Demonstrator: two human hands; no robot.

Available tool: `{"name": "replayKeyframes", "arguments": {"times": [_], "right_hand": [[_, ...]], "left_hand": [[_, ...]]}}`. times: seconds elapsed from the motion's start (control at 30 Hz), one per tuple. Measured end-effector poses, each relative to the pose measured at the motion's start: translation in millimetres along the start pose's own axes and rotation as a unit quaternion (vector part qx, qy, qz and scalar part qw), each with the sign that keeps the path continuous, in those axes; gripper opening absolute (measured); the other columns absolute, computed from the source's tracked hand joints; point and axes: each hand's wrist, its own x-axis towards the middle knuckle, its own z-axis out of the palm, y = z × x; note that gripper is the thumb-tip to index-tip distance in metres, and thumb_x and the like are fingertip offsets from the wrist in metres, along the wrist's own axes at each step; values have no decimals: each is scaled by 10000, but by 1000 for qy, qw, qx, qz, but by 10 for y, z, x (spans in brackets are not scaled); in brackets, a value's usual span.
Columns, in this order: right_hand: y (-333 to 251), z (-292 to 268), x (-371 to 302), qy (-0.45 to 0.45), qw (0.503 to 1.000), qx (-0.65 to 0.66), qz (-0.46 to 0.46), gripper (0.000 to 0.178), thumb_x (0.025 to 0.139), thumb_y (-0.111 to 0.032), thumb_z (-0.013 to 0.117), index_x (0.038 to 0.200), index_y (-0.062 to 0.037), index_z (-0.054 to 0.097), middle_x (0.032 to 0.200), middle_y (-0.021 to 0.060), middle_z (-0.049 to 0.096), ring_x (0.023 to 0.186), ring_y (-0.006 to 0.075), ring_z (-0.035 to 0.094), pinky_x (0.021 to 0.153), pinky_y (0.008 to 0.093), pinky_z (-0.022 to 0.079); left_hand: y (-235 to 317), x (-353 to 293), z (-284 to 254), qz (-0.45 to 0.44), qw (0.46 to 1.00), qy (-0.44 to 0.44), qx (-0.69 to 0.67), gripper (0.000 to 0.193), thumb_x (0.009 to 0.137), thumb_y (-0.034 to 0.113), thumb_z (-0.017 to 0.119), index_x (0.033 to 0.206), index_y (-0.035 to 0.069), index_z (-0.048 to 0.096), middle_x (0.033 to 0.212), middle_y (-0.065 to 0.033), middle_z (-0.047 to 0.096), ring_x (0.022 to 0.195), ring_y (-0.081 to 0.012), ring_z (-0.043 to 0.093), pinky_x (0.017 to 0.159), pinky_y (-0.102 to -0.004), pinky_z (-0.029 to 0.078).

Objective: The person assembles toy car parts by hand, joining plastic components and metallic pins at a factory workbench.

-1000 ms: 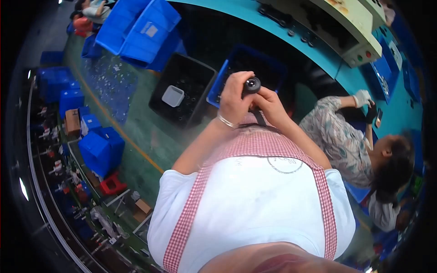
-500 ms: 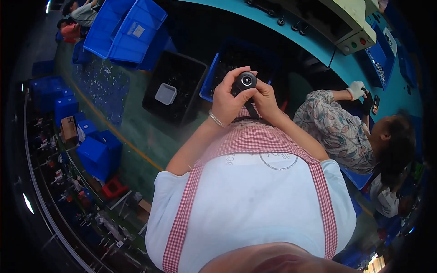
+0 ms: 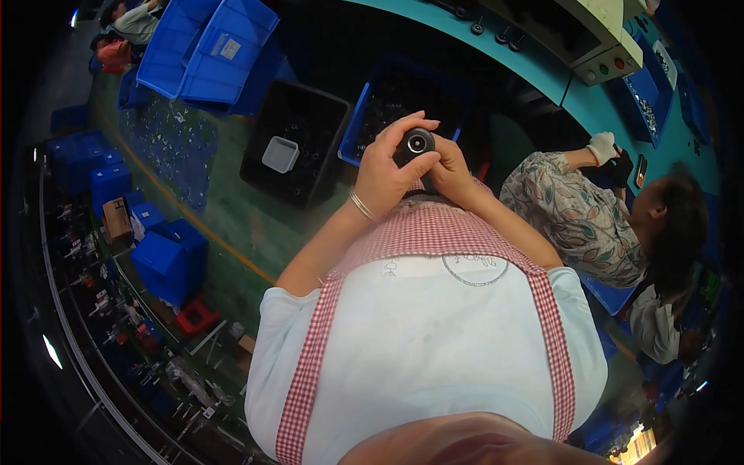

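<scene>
Both of my hands hold a small black wheel in front of my chest. A pale metallic ring with a bright spot at its centre shows on the upward face. My left hand, with bangles at the wrist, curls its fingers behind the wheel and lays its thumb across the near side. My right hand closes on the other side, its fingers against the rim. Whatever lies underneath the wheel is hidden by my hands. Beyond them is a blue bin with small dark parts inside.
A black bin holding a small grey tray stands to the left. Stacked blue crates rise behind it. At right, a gloved co-worker sits by a teal bench bearing a machine with buttons and several black wheels.
My hands and the wheel stay together, with only a slight shift in the wheel's tilt. The whole view has shifted a little. The co-worker's gloved hand has moved slightly.
</scene>
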Motion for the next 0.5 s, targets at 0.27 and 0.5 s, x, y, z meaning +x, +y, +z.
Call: {"name": "replayKeyframes", "arguments": {"times": [0.27,0.5], "right_hand": [[3,52,-47,1,998,60,7,164,883,-105,510,1006,-31,589,926,13,613,847,107,569,758,252,463],[-45,44,-12,-9,967,214,136,226,911,-192,510,1041,-17,570,902,23,601,849,124,588,698,224,484]], "left_hand": [[-86,114,-182,38,988,-141,55,457,776,236,671,1151,23,520,1156,-124,581,1195,-253,459,982,-333,366],[-119,88,13,98,995,29,4,390,785,267,652,1094,51,552,1108,-104,609,1010,-247,595,967,-362,390]]}}
